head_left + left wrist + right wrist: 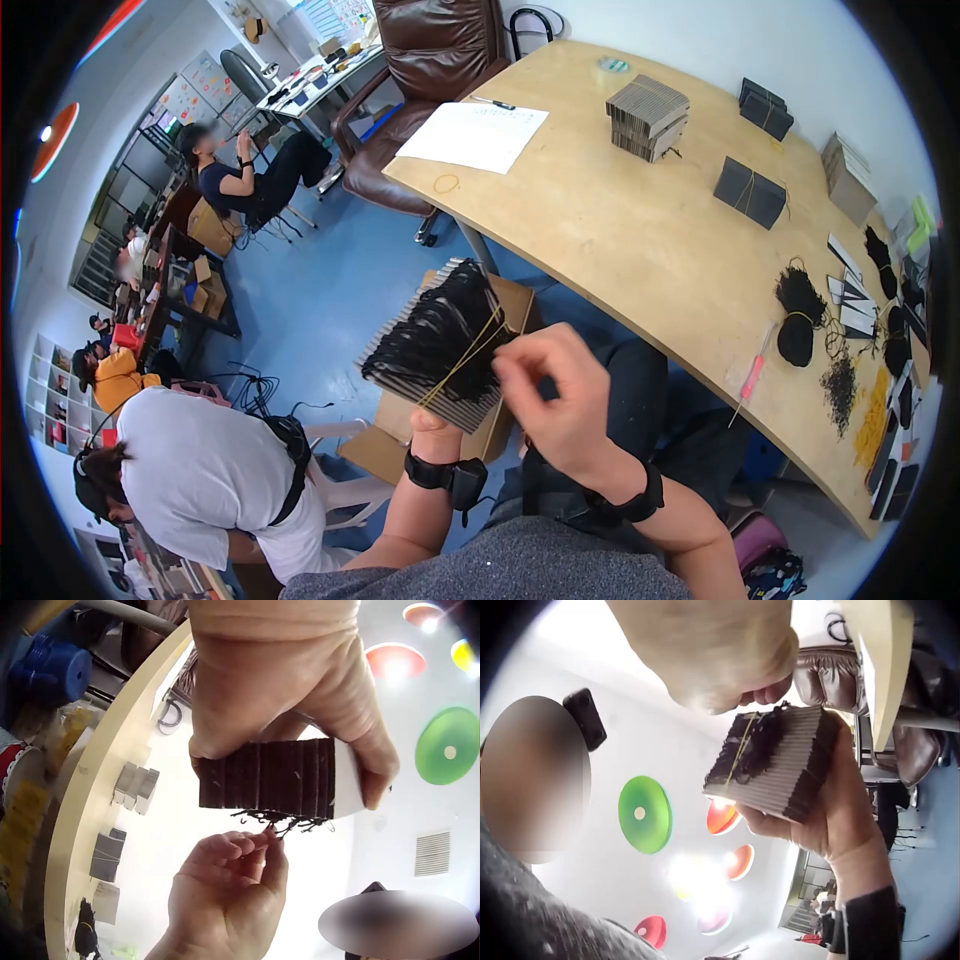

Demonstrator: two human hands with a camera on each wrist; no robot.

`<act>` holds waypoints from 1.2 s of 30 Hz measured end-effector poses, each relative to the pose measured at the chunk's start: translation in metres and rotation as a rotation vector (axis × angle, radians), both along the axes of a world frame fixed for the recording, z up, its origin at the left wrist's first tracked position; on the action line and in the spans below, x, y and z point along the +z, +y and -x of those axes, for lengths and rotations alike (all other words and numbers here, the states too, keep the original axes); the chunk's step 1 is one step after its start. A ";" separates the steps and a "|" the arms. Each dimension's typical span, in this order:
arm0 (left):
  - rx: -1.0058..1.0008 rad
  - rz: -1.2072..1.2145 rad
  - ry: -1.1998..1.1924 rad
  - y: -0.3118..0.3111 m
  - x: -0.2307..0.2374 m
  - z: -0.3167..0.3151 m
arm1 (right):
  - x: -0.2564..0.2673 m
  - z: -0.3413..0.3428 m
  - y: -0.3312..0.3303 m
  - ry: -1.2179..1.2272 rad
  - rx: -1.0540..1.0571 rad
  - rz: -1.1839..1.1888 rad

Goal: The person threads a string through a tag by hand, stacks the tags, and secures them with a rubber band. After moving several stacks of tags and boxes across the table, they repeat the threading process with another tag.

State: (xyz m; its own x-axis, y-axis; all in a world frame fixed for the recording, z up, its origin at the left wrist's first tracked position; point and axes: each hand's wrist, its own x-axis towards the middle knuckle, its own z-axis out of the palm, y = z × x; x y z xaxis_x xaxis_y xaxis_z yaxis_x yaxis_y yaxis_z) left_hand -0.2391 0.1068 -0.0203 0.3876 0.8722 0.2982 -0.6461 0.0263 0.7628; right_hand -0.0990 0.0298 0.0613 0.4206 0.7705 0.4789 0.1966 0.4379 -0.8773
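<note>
Black cords | left grip holds banded stack | right grip pinches cords

Desk is to the R, w/ office armchair beyond its L end; on desk, rubber band lies just before paper sheet, pen at sheet's far edge, tape roll nr back edge, card stack before & R of roll, banded bundle R of stack. Hand tool is nr desk's front edge, L of cord hank. Held pack is in L hand, L of desk, above cardboard box.
</note>
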 end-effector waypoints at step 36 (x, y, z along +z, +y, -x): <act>-0.056 0.053 -0.121 -0.007 0.011 -0.003 | 0.006 -0.017 0.025 0.113 0.118 0.113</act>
